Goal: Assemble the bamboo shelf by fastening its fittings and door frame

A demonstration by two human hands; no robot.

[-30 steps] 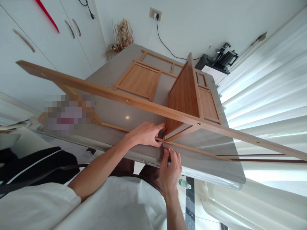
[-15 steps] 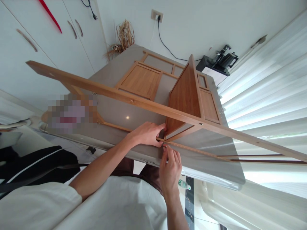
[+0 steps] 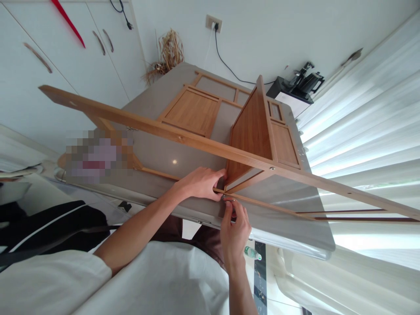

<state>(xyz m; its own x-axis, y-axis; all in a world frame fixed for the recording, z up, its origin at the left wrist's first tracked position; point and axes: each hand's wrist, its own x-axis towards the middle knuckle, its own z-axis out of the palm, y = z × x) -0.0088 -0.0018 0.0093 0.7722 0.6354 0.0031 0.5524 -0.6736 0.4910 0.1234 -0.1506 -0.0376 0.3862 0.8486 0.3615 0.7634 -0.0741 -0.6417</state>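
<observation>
A wooden frame (image 3: 183, 138) stands on edge across the grey tabletop, with an upright wooden panel (image 3: 251, 131) meeting it at an angle. My left hand (image 3: 203, 183) is wrapped round the frame's lower rail (image 3: 259, 203), thumb against the bottom corner of the panel. Just right of it, my right hand (image 3: 235, 225) pinches a thin metal piece (image 3: 229, 200) at the outer face of the rail, at this joint. The piece is too small to tell its kind. A screw hole (image 3: 272, 168) shows in the frame's upper rail.
More wooden panels (image 3: 192, 110) lie flat on the grey table (image 3: 157, 148). Behind stand a black kettle (image 3: 311, 82) and dried stalks (image 3: 170, 48). A person's blurred-out head is at the left. A plastic bottle (image 3: 252, 252) lies below the table edge, near the curtains (image 3: 370, 131).
My right hand has turned a little and its fingers have curled further round the thin metal piece. My left hand keeps its hold on the rail. The frame stays in place.
</observation>
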